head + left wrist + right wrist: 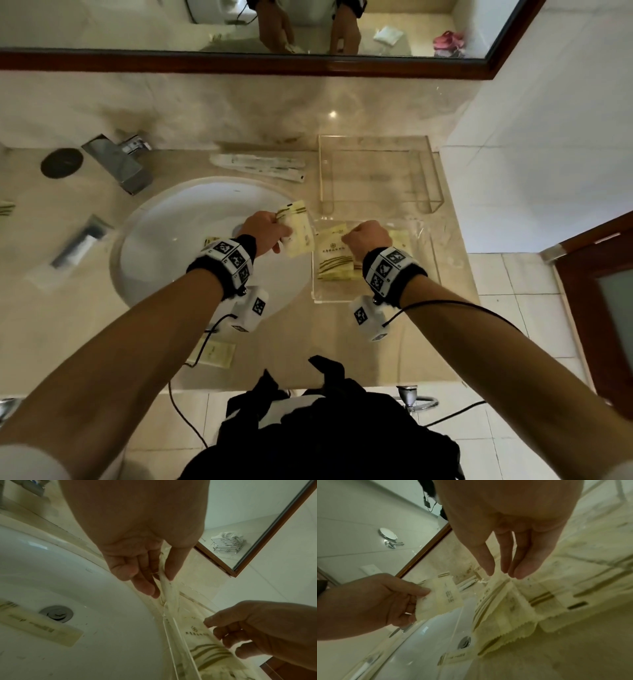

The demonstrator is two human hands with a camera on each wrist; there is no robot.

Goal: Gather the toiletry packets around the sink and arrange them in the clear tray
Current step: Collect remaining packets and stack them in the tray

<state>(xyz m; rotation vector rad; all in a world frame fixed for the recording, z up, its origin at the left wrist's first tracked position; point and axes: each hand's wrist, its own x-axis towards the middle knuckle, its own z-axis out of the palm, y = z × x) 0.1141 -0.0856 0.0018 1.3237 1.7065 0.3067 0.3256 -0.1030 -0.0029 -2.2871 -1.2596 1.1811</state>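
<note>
Packets (297,229) are pinched in the left hand (263,233), just left of the clear tray (424,246). The right hand (368,238), fingers pressed together on the tray's stack (334,255), is nearer

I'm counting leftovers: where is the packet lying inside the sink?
In the head view the packet lies in the sink basin, mostly hidden behind the left wrist, beside the drain.

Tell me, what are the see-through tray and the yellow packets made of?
The clear tray looks like hard glossy plastic, maybe acrylic: you see the counter through it and its edges shine. The yellow packets look like thin matte paper or film, with zigzag-cut ends; which one, I cannot tell.
</note>
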